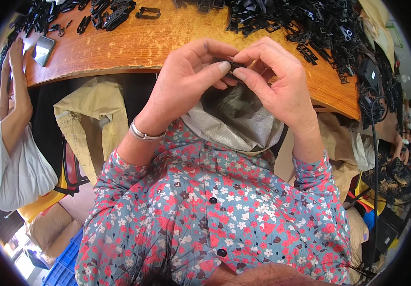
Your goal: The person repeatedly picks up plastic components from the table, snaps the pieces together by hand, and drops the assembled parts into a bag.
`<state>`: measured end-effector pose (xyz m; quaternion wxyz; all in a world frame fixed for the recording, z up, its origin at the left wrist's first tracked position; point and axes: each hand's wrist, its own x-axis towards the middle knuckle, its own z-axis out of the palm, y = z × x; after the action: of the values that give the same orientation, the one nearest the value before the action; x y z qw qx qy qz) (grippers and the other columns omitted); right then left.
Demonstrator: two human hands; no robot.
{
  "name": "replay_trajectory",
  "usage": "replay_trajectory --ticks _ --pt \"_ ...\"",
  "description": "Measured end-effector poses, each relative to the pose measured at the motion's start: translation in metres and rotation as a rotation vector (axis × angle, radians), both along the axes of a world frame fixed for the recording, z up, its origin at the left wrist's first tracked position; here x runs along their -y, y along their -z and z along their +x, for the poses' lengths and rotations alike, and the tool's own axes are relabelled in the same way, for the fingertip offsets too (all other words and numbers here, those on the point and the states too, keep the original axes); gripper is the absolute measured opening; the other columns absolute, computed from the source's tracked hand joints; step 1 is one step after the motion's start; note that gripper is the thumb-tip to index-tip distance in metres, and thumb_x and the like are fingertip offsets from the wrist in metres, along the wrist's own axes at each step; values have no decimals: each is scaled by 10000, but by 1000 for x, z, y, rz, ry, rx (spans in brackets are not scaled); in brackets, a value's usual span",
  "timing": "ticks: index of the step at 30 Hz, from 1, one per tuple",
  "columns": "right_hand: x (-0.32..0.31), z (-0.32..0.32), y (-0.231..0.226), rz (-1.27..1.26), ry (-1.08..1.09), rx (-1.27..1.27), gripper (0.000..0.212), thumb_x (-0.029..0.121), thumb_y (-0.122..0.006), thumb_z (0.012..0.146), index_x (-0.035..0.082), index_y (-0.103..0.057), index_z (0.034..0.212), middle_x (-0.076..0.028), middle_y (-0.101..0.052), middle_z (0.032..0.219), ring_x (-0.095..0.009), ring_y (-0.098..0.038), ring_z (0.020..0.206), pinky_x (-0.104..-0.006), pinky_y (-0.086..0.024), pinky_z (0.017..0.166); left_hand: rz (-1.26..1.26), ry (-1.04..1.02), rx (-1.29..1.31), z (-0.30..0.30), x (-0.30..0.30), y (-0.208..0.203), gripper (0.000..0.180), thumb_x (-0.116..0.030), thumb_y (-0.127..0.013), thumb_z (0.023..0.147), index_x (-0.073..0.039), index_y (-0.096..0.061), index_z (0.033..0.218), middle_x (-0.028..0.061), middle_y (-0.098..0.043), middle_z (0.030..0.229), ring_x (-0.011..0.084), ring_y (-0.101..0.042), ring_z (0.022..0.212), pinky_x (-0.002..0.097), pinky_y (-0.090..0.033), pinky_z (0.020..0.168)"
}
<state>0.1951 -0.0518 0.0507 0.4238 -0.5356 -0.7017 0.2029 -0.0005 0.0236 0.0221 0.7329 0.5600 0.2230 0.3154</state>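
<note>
Between both sets of fingertips is a small black plastic part (234, 65), mostly hidden by the fingers. My left hand (188, 71), with a silver bangle at the wrist, pinches it from the left with thumb and fingers. From the other side my right hand (279, 78) grips it, thumb tip close to the left thumb. Both hands are raised near the front edge of the wooden table (134, 45). Just below them, against my body, a grey-white woven sack (215, 125) hangs with its mouth open.
A large heap of black plastic parts (301, 21) covers the table's far right, and more parts (114, 14) lie far left. A phone (43, 50) rests near another person's arm (19, 90). A beige sack (93, 109) hangs at left. A black box with cable (370, 76) is at right.
</note>
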Motion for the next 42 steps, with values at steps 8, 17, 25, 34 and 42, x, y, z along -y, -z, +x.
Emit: replay_trajectory --ticks 8,17,25,34,42 --pt "-5 2 5 48 -70 -114 259 10 -807 869 12 -734 1118 -59 -655 1017 -107 -666 775 -242 -509 617 -35 -36 65 -4 -4 2 306 -85 -624 1038 35 -614 1319 83 -729 1081 116 -709 913 236 -584 782" --pt "-5 -4 6 19 -56 -154 338 -13 -816 841 25 -727 1165 -65 -652 1101 -126 -672 846 -229 -550 632 -71 -55 99 -3 -4 2 318 -110 -622 1044 32 -606 1328 89 -734 1095 103 -702 925 226 -575 773" --pt "-5 -12 16 109 24 -185 346 12 -826 838 38 -740 1172 -75 -665 1103 -149 -683 954 -227 -549 619 -70 -65 85 -3 -4 1 328 -132 -610 1053 26 -597 1340 88 -735 1115 100 -705 940 231 -580 781" --pt "-3 -17 21 82 30 -302 293 72 -807 903 -12 -710 1166 -83 -639 1134 -140 -677 978 -234 -594 676 -114 -82 113 -1 -1 0 328 -133 -598 1057 24 -596 1344 78 -733 1118 102 -708 946 228 -583 788" --pt "2 -13 26 -11 -4 -438 219 80 -731 980 -20 -666 1164 -75 -641 1133 -117 -673 961 -233 -575 756 -41 -32 -9 -3 3 -8 303 -152 -587 1073 15 -605 1325 71 -737 1075 116 -713 932 233 -571 813"
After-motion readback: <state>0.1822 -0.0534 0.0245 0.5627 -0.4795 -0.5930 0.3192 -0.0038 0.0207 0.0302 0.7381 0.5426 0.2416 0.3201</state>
